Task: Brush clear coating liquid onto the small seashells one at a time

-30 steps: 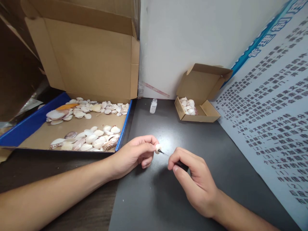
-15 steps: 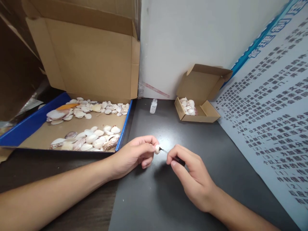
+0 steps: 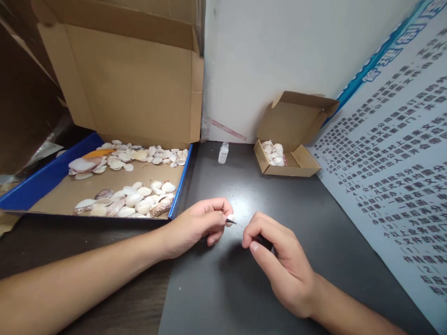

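Note:
My left hand pinches a small white shell between thumb and forefinger, above the dark mat. My right hand is closed around the black cap of a thin applicator brush. The brush's dark tip lies against or just in front of the shell; whether it touches cannot be made out. Part of the thin stem blurs into the mat's glare. Behind the hands stands a small clear bottle with a whitish content and an uncapped neck.
At left, a blue-edged cardboard box with its lid raised holds two groups of shells. A smaller open carton with white shells stands at the back right. A printed board leans along the right side of the dark mat.
The brush tip has shifted slightly left and down across the shell, and the brush lies at a flatter angle. Both hands stay nearly in place. The view has moved slightly.

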{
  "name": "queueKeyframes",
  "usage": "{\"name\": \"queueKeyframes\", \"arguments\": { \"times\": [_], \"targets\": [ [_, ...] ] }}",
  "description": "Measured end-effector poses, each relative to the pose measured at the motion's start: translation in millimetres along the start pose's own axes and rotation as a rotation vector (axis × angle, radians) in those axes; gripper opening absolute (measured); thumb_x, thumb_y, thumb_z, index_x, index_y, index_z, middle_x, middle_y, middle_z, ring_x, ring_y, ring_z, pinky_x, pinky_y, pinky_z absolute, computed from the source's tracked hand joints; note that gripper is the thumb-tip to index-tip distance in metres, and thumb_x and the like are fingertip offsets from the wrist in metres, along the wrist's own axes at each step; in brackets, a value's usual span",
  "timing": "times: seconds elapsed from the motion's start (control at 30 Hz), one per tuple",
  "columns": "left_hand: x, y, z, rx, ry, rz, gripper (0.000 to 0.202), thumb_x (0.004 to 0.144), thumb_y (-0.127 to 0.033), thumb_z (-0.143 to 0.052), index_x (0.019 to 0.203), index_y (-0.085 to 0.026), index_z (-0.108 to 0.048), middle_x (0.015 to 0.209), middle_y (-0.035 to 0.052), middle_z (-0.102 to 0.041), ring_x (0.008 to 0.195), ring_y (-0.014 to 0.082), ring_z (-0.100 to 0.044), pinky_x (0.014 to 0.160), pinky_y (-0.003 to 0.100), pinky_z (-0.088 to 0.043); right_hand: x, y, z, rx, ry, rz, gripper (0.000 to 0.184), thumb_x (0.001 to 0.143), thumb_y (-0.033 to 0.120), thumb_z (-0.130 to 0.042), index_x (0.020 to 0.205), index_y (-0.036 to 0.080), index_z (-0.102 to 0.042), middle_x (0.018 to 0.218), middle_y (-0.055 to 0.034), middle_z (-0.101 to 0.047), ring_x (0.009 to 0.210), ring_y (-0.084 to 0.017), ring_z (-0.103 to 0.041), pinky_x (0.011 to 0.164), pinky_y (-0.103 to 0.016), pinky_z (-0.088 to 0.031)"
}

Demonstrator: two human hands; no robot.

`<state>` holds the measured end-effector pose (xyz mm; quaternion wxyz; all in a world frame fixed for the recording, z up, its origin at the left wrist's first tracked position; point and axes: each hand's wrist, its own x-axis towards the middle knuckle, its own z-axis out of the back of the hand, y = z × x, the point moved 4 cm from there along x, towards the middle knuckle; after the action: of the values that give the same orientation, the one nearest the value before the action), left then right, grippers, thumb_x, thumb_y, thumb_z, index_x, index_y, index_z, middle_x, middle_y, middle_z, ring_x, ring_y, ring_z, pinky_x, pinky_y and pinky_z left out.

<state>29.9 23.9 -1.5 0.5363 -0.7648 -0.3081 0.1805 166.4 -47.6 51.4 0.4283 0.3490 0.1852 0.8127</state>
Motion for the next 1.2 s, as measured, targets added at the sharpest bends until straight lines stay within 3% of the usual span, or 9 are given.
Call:
{"name": "queueKeyframes", "arguments": {
  "times": [0.13,0.3,0.43,0.57,0.7,0.83,1.0,1.2],
  "targets": [
    [-0.3,1.1,0.3,0.04,0.014,0.005,0.017,0.083,-0.029,-0.058,0.078,-0.018,-0.047,0.057,-0.0072,-0.036,0.047,0.0067,-0.038,0.05,0.021,-0.025,-0.5,-3.4,1.6,-0.043,-0.066,-0.106,0.015,0.09,0.013,-0.042,0.082,0.019,-0.053,0.072,0.0013,-0.05,0.064,-0.013,-0.046,0.059,-0.027,-0.035],
    [0.0,0.8,0.3,0.032,0.017,-0.008,0.012,0.083,-0.026,-0.056,0.08,-0.019,-0.047,0.054,-0.0075,-0.036,0.047,0.0074,-0.038,0.05,0.022,-0.024,-2.9,0.7,-0.8,0.008,-0.02,-0.032,0.012,0.087,0.012,-0.044,0.084,0.02,-0.053,0.072,0.0015,-0.048,0.066,-0.014,-0.047,0.06,-0.027,-0.036],
    [0.0,1.5,0.9,0.04,0.009,0.009,0.016,0.085,-0.03,-0.057,0.08,-0.018,-0.047,0.058,-0.007,-0.039,0.047,0.0062,-0.038,0.05,0.022,-0.026,-4.6,-2.9,0.7,-0.017,-0.063,-0.121,0.017,0.082,0.009,-0.041,0.089,0.02,-0.053,0.076,0.0008,-0.049,0.068,-0.015,-0.047,0.061,-0.027,-0.037],
    [-0.1,0.8,0.8,0.016,0.009,-0.003,0.015,0.084,-0.029,-0.057,0.081,-0.019,-0.046,0.057,-0.0071,-0.039,0.047,0.0067,-0.038,0.05,0.021,-0.025,-3.3,-3.5,-1.4,0.012,-0.025,-0.083,0.016,0.081,0.009,-0.041,0.086,0.02,-0.052,0.074,0.0017,-0.048,0.066,-0.014,-0.046,0.061,-0.027,-0.037],
    [-0.4,0.3,0.0,0.024,0.003,0.006,0.016,0.084,-0.03,-0.057,0.079,-0.018,-0.046,0.057,-0.0071,-0.038,0.047,0.0063,-0.038,0.05,0.021,-0.026,-2.3,-8.9,0.9,-0.004,-0.063,-0.159,0.018,0.08,0.008,-0.04,0.087,0.02,-0.053,0.074,0.0013,-0.049,0.067,-0.014,-0.046,0.061,-0.027,-0.037],
    [-0.7,-0.8,-1.0,-0.002,-0.007,-0.003,0.014,0.082,-0.028,-0.056,0.079,-0.019,-0.045,0.055,-0.0071,-0.039,0.046,0.0068,-0.037,0.049,0.021,-0.026,-1.7,-5.7,-0.7,0.023,-0.002,-0.077,0.014,0.08,0.01,-0.042,0.083,0.02,-0.052,0.072,0.0012,-0.048,0.066,-0.014,-0.046,0.06,-0.027,-0.036],
    [-1.0,-1.2,-1.3,-0.005,-0.027,-0.004,0.014,0.082,-0.027,-0.056,0.079,-0.019,-0.046,0.053,-0.0077,-0.038,0.044,0.0075,-0.037,0.048,0.02,-0.029,-1.2,-8.2,-0.3,-0.023,-0.028,-0.146,0.016,0.08,0.009,-0.041,0.083,0.02,-0.052,0.072,0.0009,-0.049,0.066,-0.015,-0.046,0.061,-0.027,-0.036],
    [-1.8,-1.5,-2.2,-0.052,-0.04,-0.001,0.014,0.085,-0.028,-0.055,0.082,-0.02,-0.044,0.053,-0.0092,-0.038,0.041,0.007,-0.039,0.046,0.019,-0.035,-1.2,-4.3,-5.3,-0.019,0.045,-0.088,0.015,0.08,0.008,-0.043,0.084,0.02,-0.052,0.075,0.0007,-0.051,0.068,-0.014,-0.048,0.062,-0.027,-0.037]
  ]
}}
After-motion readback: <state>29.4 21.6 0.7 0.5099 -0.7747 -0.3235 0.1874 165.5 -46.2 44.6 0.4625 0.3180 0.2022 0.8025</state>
